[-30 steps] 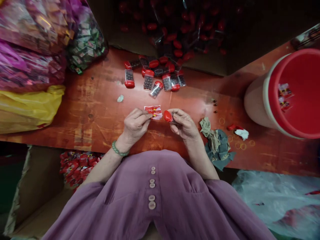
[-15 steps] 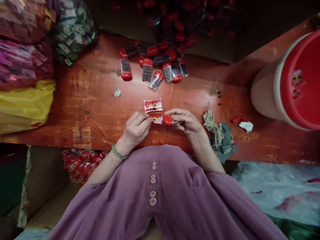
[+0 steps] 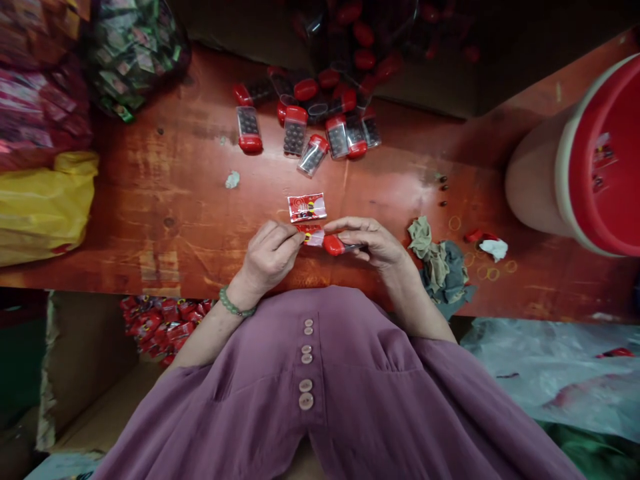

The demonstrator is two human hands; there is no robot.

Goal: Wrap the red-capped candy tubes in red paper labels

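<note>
My left hand (image 3: 273, 253), with a green bead bracelet at the wrist, pinches the left end of a small red and pink packet (image 3: 314, 236). Right of it, my right hand (image 3: 373, 243) holds a clear container with a red cap (image 3: 333, 245); the cap points left, close to the packet's right end. Just above the held packet, a second red packet (image 3: 307, 207) lies flat on the table. Farther up lie several clear red-capped containers (image 3: 295, 133) filled with dark balls.
Bags of packets (image 3: 137, 53) and a yellow bag (image 3: 47, 207) sit at left. A white bucket (image 3: 537, 180) with a red inside stands at right, near crumpled cloths (image 3: 443, 270) and rubber bands. An open carton (image 3: 93, 360) of red packets is below the table's edge.
The view has shifted slightly. Both hands keep their grips, and the red cap sits a little nearer the packet held in my left hand.
</note>
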